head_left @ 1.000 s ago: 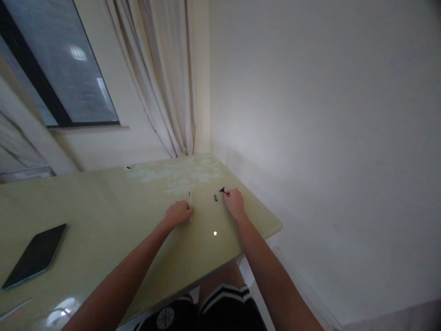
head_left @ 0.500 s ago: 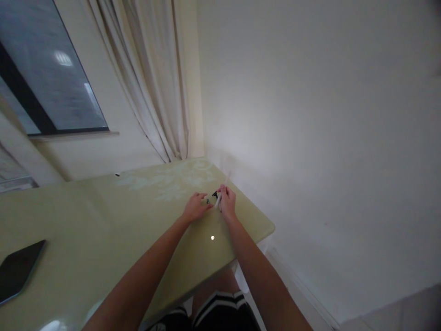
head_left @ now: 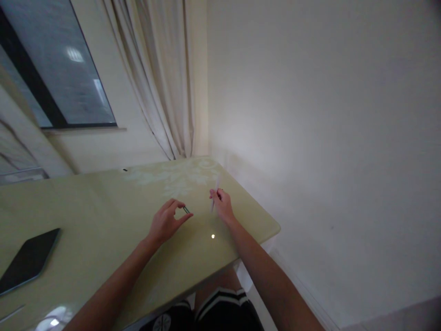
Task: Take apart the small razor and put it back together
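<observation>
My left hand point(head_left: 166, 221) is over the table, its thumb and fingertips closed in a pinch. Between them is a small, narrow piece with dark edges point(head_left: 186, 209), too small to name exactly. To its right, my right hand point(head_left: 222, 203) is closed round a slim white pen-like stick point(head_left: 212, 207), held near upright. The stick's pale upper end shows above the fingers, and its lower end points down towards the tabletop. The right palm hides the stick's middle. A clear gap separates the two hands.
The pale green glossy table point(head_left: 113, 216) has a rounded corner beside the wall point(head_left: 310, 138). A dark flat tablet-like device point(head_left: 30, 261) lies at left. A small black object point(head_left: 125, 170) rests near the back edge, below the curtain point(head_left: 161, 82).
My left hand has pulled away leftwards, taking the small dark-edged piece from beside the right hand. The right hand stays near its place with the white stick. The view has shifted slightly.
</observation>
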Tool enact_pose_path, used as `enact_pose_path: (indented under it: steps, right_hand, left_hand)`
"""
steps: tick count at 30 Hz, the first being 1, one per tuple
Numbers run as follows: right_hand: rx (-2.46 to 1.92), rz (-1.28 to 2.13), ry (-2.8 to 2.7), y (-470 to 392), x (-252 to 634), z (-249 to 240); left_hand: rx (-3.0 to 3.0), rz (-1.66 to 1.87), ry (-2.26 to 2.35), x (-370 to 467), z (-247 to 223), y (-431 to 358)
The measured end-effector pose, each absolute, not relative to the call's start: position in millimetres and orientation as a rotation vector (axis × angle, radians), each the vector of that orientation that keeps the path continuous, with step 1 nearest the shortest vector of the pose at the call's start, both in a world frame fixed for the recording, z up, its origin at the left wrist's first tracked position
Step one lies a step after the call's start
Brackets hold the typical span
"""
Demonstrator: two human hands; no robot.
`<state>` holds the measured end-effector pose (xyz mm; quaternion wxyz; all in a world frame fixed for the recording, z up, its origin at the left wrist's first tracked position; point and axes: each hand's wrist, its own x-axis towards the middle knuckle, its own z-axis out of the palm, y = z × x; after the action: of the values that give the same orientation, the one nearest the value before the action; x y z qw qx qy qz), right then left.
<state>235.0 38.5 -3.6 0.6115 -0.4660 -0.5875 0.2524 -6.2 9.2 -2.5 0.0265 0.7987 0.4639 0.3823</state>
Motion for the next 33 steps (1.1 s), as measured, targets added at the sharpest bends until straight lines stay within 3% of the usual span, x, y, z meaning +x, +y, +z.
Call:
enact_pose_path:
  steps: [2, 5, 12, 24, 33]
  right_hand:
    - [-1.048, 0.562, -1.510, 39, 211, 0]
    - [-0.995, 0.805, -1.602, 40, 168, 3]
    - [-0.918, 1.356, -1.272, 22, 133, -12]
    - [-1.002, 1.287, -1.181, 20, 142, -17]
    - [-0.850, 1.534, -1.045, 20, 146, -13]
  left_hand:
    - [2.415, 1.359, 1.519, -23, 0, 1]
    - [2.368, 1.523, 1.609, -34, 3, -2]
    - [2.450, 1.628, 1.477, -34, -1, 3]
    - [2.312, 1.587, 1.264, -22, -7, 3]
    - [1.976, 1.430, 0.975, -27, 4, 5]
